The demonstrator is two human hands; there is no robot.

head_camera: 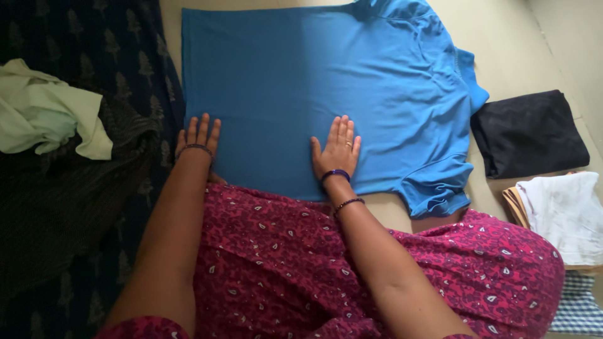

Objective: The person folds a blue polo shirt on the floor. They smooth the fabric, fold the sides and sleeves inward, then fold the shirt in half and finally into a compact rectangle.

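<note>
A bright blue short-sleeved cotton T-shirt lies spread flat on the pale floor, directly in front of the seated person's lap. Its collar end points toward the right of the view and its hem toward the left. The edge nearest the person is straight and tidy, and one sleeve bunches up at the near right corner. Laid out this flat, the cloth is free of large creases, which suits smoothing or folding.

The left hand rests palm down at the near left corner of the shirt, its fingers stretched out and slightly spread, gripping nothing; it seems to pin that corner so the fabric does not slide. The right hand lies palm down on the middle of the near edge, fingers straight and held together, also holding nothing, pressing the cloth against the floor. Both wrists wear dark bead bracelets.

The person's magenta patterned dress fills the bottom of the view, touching the shirt's near edge.

To the right, well clear of the shirt's body but just beside its collar, sits a folded black garment, and nearer the person a folded white cloth on top of other folded pieces, a blue checked one showing beneath. They appear to be stacked aside as finished items.

To the left, a dark navy printed fabric covers the floor, with a crumpled pale green garment loose on it, apparently unsorted.
</note>
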